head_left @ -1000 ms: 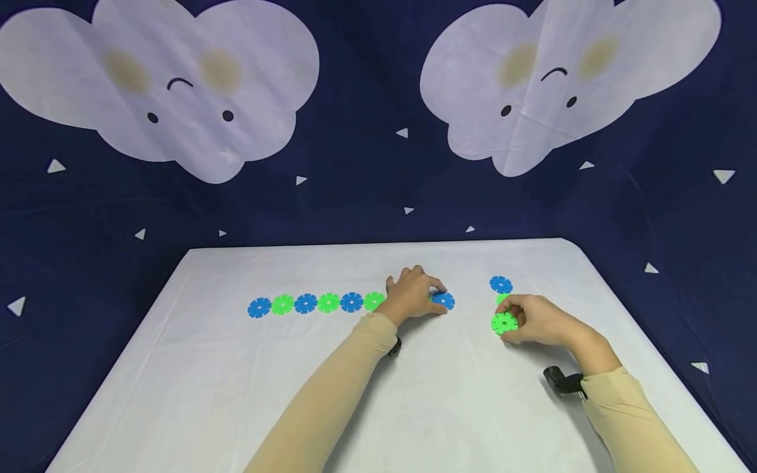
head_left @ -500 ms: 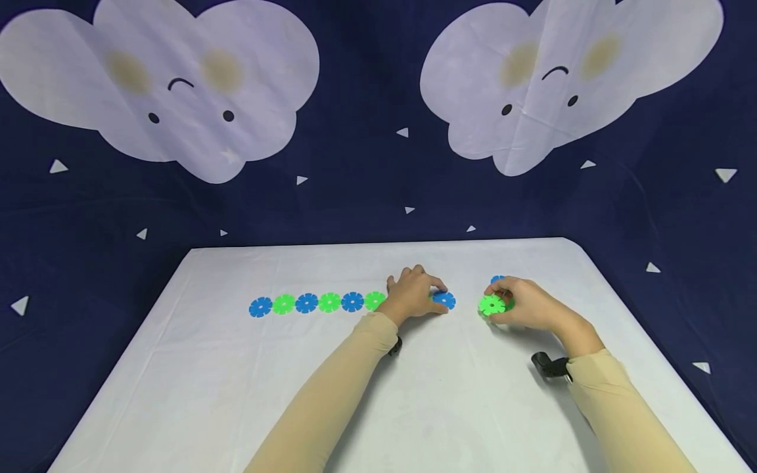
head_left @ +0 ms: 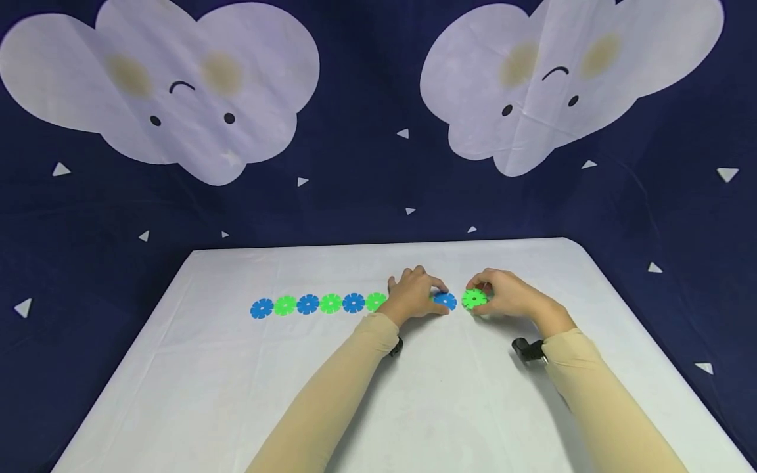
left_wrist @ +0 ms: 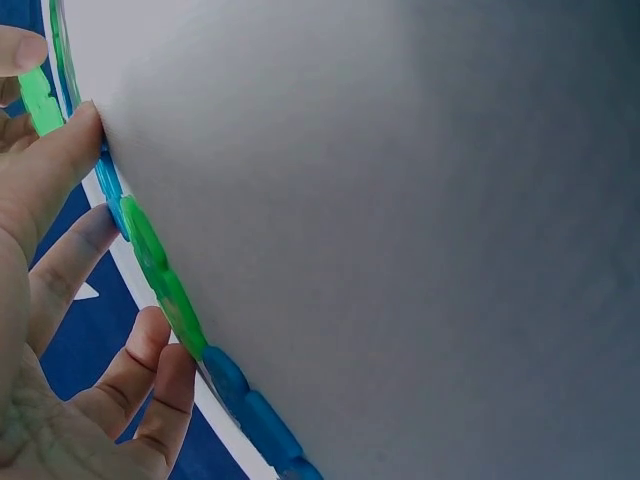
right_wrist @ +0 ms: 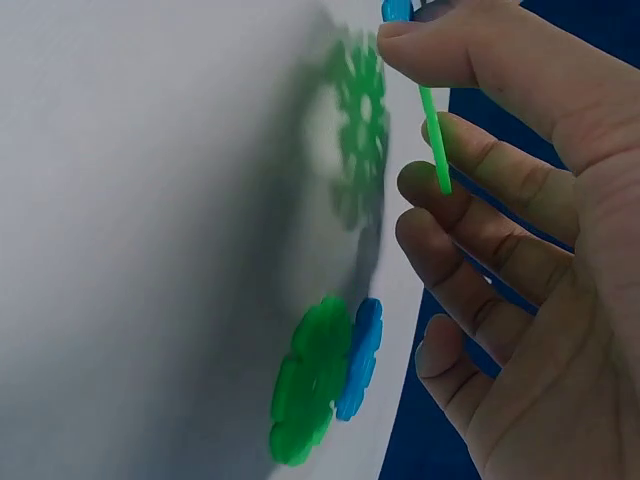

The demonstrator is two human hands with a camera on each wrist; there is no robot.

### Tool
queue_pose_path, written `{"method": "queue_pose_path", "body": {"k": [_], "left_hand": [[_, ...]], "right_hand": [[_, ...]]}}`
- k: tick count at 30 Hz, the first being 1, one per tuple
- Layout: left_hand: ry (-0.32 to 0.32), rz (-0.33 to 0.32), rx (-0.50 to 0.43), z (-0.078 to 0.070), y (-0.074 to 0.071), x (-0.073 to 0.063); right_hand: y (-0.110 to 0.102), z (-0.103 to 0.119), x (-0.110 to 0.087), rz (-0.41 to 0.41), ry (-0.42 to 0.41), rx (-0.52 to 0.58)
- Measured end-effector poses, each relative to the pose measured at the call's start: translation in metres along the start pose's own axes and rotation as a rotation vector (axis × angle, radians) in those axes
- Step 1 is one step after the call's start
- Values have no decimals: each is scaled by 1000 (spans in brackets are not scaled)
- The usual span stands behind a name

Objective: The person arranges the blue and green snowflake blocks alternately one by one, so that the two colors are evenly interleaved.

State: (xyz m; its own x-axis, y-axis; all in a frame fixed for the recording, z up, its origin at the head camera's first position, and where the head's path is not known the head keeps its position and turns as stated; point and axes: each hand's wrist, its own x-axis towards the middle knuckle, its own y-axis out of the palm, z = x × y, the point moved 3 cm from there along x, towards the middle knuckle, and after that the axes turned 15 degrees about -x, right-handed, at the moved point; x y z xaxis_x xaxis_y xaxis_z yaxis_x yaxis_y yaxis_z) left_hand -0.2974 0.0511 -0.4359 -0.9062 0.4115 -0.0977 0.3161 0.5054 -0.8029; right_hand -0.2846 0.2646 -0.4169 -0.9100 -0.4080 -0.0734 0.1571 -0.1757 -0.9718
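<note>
A row of alternating blue and green slotted snowflake discs (head_left: pixel 307 304) lies on the white table. My left hand (head_left: pixel 412 293) spans its right part and covers some of it. Its thumb and index finger pinch the edges of the end blue snowflake disc (head_left: pixel 446 301), also visible as a blue edge (left_wrist: pixel 108 180) in the left wrist view. Just right of that disc, my right hand (head_left: pixel 508 297) pinches a green snowflake disc (head_left: pixel 474 299), seen edge-on (right_wrist: pixel 437 150) in the right wrist view and held above the tabletop, over its green-tinted shadow.
A loose green disc (right_wrist: pixel 312 385) and blue disc (right_wrist: pixel 363 355) lie on the table near my right hand, which hides them in the head view. Behind the table (head_left: pixel 414 407) hangs a dark blue cloth with clouds (head_left: pixel 254 85). Black wrist-camera parts (head_left: pixel 528 349) jut out below the right wrist.
My right hand has carried the green disc leftward and slightly toward the back, up beside the end blue disc, covering the loose discs. My left hand has stayed put.
</note>
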Motion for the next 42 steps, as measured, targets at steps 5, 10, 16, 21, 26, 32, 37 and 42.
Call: {"method": "queue_pose_path", "body": {"k": [5,10,16,21,26,32,37,42], "left_hand": [[8,0,-1,0,0,0],[11,1,-2,-1,0,-1],[0,6,-2,0,0,0],[2,9,6,0,0,0],[8,6,7,0,0,-1],[6,7,3,0,0,-1],[1,7,8,0,0,0],[2,14,16,-2,0,0]], "right_hand": [[3,0,4,47,-4,18],[4,1,4,73,0,34],[5,1,6,95,-2,46],[5,2,8,109,5,50],[4,3,10,103,20,59],[4,3,10,102,28,89],[4,3,9,91,14,81],[1,2,4,79,-2,71]]}}
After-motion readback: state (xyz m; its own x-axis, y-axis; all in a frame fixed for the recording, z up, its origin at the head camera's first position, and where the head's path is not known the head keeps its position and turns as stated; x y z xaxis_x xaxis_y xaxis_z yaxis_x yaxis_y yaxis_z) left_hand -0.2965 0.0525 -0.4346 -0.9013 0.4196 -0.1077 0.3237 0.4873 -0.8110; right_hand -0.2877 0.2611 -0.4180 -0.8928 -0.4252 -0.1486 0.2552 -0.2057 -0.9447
